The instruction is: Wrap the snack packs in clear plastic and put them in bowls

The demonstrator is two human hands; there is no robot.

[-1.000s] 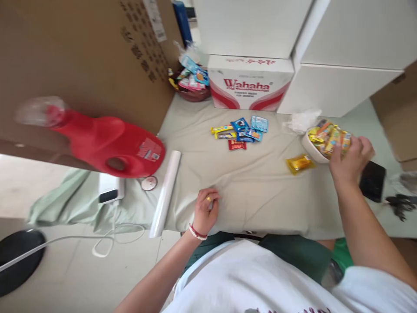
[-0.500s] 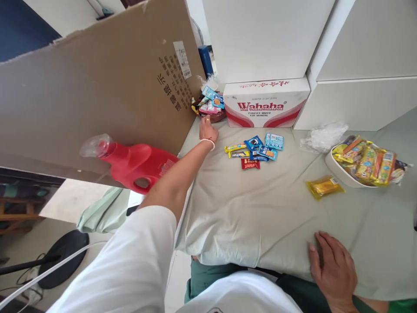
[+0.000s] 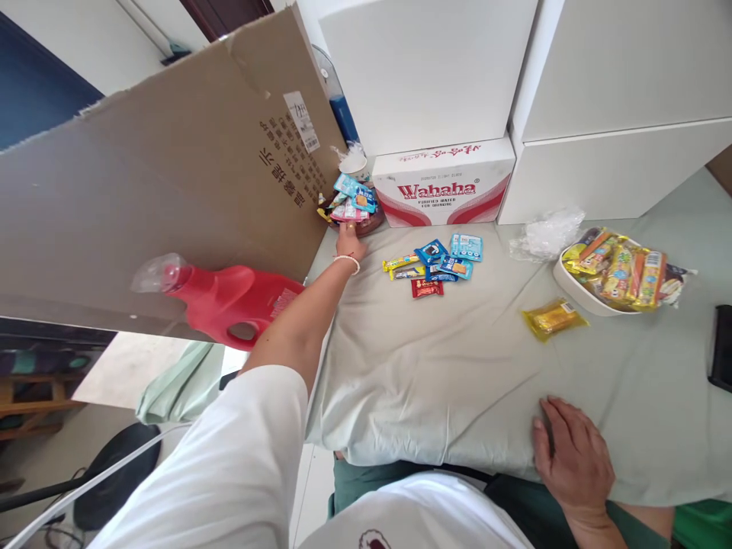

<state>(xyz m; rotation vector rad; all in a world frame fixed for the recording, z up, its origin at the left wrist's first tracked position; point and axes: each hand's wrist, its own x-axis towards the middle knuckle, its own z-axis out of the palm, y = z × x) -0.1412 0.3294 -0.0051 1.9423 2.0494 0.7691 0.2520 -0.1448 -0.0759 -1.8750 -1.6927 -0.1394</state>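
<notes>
My left hand (image 3: pixel 347 241) is stretched far forward and touches the near rim of a dark red bowl (image 3: pixel 370 223) heaped with snack packets (image 3: pixel 350 200); its fingers are mostly hidden behind the hand. My right hand (image 3: pixel 572 454) lies flat and open on the pale green cloth (image 3: pixel 457 358) near the front edge, holding nothing. A loose cluster of small snack packets (image 3: pixel 438 261) lies on the cloth to the right of my left hand.
A big cardboard sheet (image 3: pixel 165 175) leans at the left, a red detergent jug (image 3: pixel 229 301) below it. A Wahaha carton (image 3: pixel 443 187) and white cabinets stand behind. At right sit a white bowl of snacks (image 3: pixel 621 268), a yellow packet (image 3: pixel 553 318), crumpled plastic (image 3: pixel 543 232) and a black phone (image 3: pixel 721 347).
My left arm has swung from the front edge out to the dark red bowl. My right hand left the white snack bowl and came down flat on the cloth. The view tilted up.
</notes>
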